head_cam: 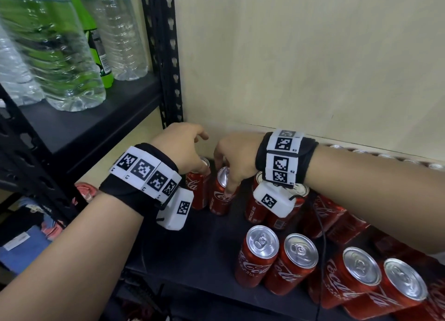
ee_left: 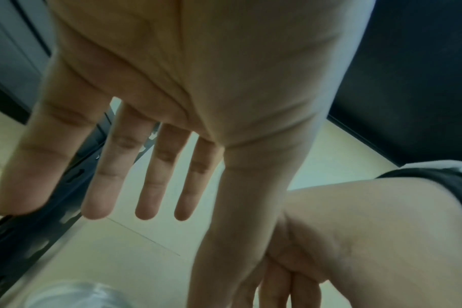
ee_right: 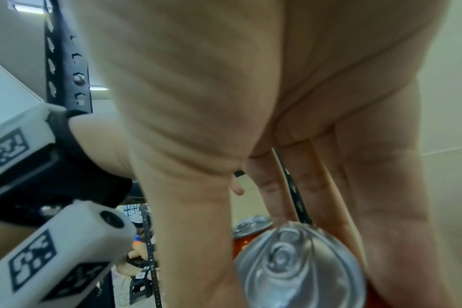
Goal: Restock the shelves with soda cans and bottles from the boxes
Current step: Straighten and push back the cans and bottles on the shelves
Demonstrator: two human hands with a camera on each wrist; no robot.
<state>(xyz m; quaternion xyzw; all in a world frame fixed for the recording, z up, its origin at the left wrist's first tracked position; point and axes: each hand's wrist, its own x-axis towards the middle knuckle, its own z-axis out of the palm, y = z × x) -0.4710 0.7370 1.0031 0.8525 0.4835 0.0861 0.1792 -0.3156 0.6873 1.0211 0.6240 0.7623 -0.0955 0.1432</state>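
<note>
- On the upper shelf (head_cam: pixel 79 128) at the far left stood water bottles (head_cam: pixel 60 63) and one green bottle (head_cam: pixel 96 39).
- The left hand (head_cam: pixel 183 147) hovered over a red can (head_cam: pixel 198 183), its grip spread with straight fingers (ee_left: pixel 151 177).
- The right hand (head_cam: pixel 237 157) pinched the next can (head_cam: pixel 222 190) at its top; this can stood on the lower shelf (head_cam: pixel 197 253).
- More cans (head_cam: pixel 298 263) stood to the right.

The right hand (ee_right: pixel 251 104) filled most of the frame, its fingers (ee_right: pixel 383 187) pointing down around a red aluminium soda can with a silver top (ee_right: pixel 298 271), thumb on one side, fingers on the other. A second red can (ee_right: pixel 248 226) stood just behind. The left wrist's black strap with white marker blocks (ee_right: pixel 40 187) sat beside a black perforated shelf post (ee_right: pixel 63 62).
</note>
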